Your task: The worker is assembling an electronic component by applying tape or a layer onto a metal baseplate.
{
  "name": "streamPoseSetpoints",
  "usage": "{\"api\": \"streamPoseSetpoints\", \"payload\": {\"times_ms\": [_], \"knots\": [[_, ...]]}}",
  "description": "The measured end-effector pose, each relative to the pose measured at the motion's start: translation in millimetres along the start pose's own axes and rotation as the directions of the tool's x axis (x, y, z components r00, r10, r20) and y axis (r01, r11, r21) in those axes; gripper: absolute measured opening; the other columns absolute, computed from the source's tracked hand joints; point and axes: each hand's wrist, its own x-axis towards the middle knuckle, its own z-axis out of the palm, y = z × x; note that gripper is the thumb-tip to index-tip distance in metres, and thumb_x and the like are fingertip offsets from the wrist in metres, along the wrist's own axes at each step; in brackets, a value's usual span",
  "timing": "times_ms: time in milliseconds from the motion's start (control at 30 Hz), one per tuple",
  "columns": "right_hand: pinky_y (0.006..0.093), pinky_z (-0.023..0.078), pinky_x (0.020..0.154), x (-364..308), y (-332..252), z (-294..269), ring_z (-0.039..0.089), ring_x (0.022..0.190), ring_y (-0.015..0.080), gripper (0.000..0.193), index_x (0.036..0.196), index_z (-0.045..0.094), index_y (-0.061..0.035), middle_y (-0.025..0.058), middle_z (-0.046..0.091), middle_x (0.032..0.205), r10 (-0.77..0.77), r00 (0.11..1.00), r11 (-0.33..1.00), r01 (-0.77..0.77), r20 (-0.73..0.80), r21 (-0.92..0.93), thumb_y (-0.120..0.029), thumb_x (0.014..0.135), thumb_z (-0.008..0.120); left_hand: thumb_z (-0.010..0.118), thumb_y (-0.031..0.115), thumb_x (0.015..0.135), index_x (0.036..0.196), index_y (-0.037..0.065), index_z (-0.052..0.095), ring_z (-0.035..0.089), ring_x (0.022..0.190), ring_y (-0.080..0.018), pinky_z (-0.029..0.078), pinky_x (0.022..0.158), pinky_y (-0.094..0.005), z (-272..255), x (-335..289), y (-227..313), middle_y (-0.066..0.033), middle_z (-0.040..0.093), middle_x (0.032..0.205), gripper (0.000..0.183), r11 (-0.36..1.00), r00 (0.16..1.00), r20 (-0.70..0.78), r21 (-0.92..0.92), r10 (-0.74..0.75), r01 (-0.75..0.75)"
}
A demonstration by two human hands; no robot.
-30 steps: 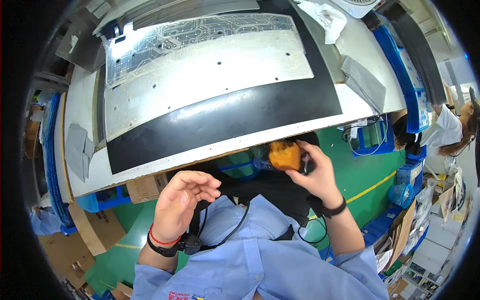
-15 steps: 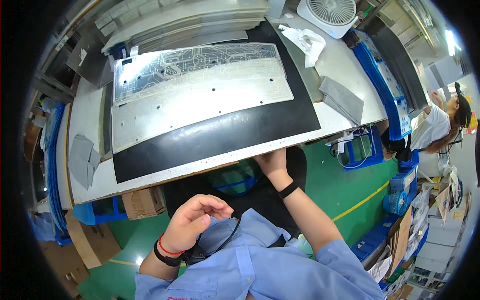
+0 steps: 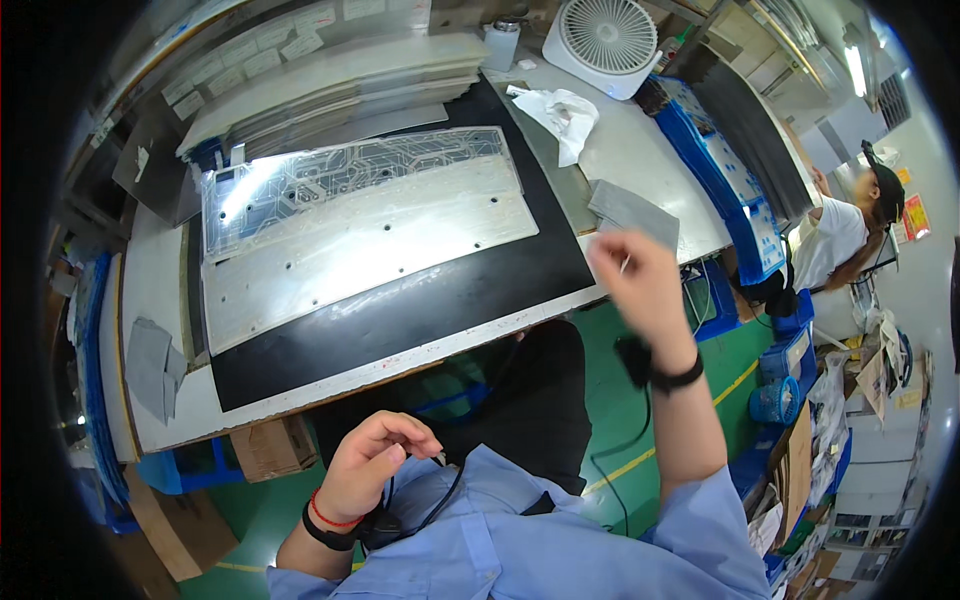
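Note:
My left hand (image 3: 368, 468) hangs in front of my blue shirt, below the table's front edge. Its fingers are loosely curled with the thumb apart, and a thin black cable (image 3: 447, 497) passes near the fingertips. My right hand (image 3: 648, 285) is raised over the table's front edge, nearest to a folded grey cloth (image 3: 635, 210). Motion blurs its fingers. At its wrist, a black box-like device (image 3: 633, 360) trails a cable downward. A silver sheet with small holes (image 3: 400, 245) and a clear sheet with printed circuit lines (image 3: 345, 165) lie on a black mat (image 3: 430, 305).
A stack of thin sheets (image 3: 340, 85) stands at the back. White crumpled paper (image 3: 560, 118), a white fan (image 3: 605, 45) and blue-edged stacked panels (image 3: 735, 180) are on the right. Another grey cloth (image 3: 150, 365) lies at left. A person (image 3: 840, 235) works at far right.
My right hand has come out from beneath the table edge and risen to the right, over the edge. The view has shifted, and my left hand has stayed nearly the same.

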Motion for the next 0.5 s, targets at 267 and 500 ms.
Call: {"api": "streamPoseSetpoints", "payload": {"times_ms": [267,500], "knots": [[0.0376,0.05,0.071,70.9,57.1,-5.8,0.065,0.079,0.0289,0.022,0.092,0.071,-0.0038,0.0143,0.067,0.087,0.041,0.999,0.946,-0.033,0.02,-0.321,-0.02,0.077,0.071,0.05,0.013,0.094,0.109,0.0,0.054,0.059,0.099,-0.0189,0.046,0.09,-0.032,5.2,-2.8,2.7,-0.013,0.061,0.107,0.02,1.0,1.0,0.03,0.012,-0.001,0.001],[0.036,0.05,0.069,60.1,50.9,-0.6,0.064,0.073,0.0287,0.012,0.085,0.071,-0.0044,0.0136,0.067,0.081,-0.061,0.992,0.959,0.028,-0.108,-0.283,-0.014,0.08,0.068,0.055,0.016,0.093,0.105,0.0,0.054,0.061,0.093,-0.0214,0.049,0.084,-0.0318,3.4,-2.4,1.0,-0.0149,0.061,0.1,0.02,1.0,0.999,-0.039,-0.012,0.004,-0.005]]}}
